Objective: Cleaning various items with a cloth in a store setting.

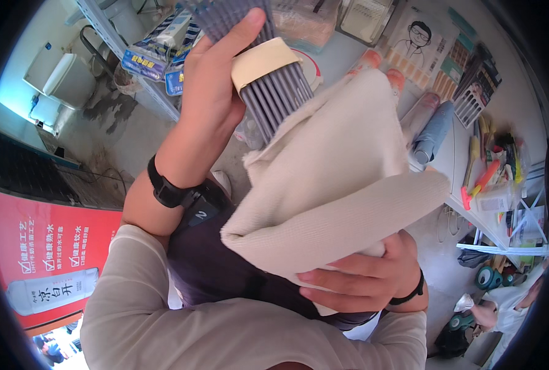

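My left hand [214,74] is raised at the upper middle, closed around a bundle of thin dark grey rods or tubes [274,99] with a pale yellow band [267,62] round it. The lower end of the bundle meets the edge of a folded cream knitted cloth [330,152], which hides its tip. My right hand [367,277] grips the cloth from below, with several fingers showing on its lower side. The cloth is spread in front of my chest.
A white shelf [441,178] on the right bears rolled items, a blue roll [434,132], packets and tools. Packs in blue wrapping [147,60] lie on a rack at upper left. Another person [506,310] is at lower right. A red panel [48,249] stands left.
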`<state>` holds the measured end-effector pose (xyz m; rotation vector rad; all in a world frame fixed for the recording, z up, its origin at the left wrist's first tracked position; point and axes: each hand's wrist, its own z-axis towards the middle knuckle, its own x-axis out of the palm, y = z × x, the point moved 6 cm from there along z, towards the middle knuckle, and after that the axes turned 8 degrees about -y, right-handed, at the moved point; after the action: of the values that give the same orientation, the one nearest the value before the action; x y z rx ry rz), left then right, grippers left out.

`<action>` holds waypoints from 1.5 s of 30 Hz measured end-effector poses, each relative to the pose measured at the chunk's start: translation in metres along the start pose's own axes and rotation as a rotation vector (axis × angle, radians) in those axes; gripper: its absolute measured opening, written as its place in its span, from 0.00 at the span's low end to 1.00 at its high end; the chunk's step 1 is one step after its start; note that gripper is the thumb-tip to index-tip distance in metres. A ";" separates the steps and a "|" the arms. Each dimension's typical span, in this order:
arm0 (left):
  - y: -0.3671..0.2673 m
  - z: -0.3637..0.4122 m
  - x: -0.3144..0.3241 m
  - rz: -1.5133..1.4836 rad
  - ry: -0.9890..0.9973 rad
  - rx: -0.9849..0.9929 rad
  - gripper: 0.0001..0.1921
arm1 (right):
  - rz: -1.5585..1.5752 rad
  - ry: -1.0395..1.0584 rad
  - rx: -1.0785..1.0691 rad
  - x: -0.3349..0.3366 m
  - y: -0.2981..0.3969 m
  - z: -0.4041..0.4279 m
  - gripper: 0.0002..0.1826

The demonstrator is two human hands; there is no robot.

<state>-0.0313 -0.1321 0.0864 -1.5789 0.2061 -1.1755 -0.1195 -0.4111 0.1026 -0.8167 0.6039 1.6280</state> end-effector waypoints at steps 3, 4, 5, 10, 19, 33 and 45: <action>-0.001 0.004 -0.002 -0.052 -0.017 0.031 0.17 | -0.049 -0.013 0.028 -0.017 -0.004 -0.008 0.11; -0.001 0.004 -0.001 -0.068 -0.028 0.031 0.17 | -0.062 -0.030 0.099 -0.023 -0.009 -0.010 0.11; -0.001 0.003 0.000 -0.085 -0.039 0.030 0.17 | -0.077 -0.046 0.171 -0.029 -0.012 -0.011 0.11; -0.008 -0.002 0.006 -0.051 -0.023 0.058 0.14 | -0.121 -0.272 0.281 -0.037 -0.038 -0.030 0.14; -0.011 0.016 0.046 0.287 0.165 0.063 0.14 | -0.007 -0.206 0.195 -0.025 -0.050 -0.026 0.22; 0.010 0.143 0.137 1.167 0.446 0.092 0.23 | 0.135 -0.191 0.172 -0.008 -0.047 -0.027 0.25; 0.052 0.228 0.180 1.821 0.617 1.003 0.25 | 0.268 -0.192 0.231 0.004 -0.054 -0.036 0.35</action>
<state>0.2523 -0.1241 0.1679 0.2133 0.9831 -0.0579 -0.0605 -0.4250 0.0795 -0.4176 0.7720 1.8130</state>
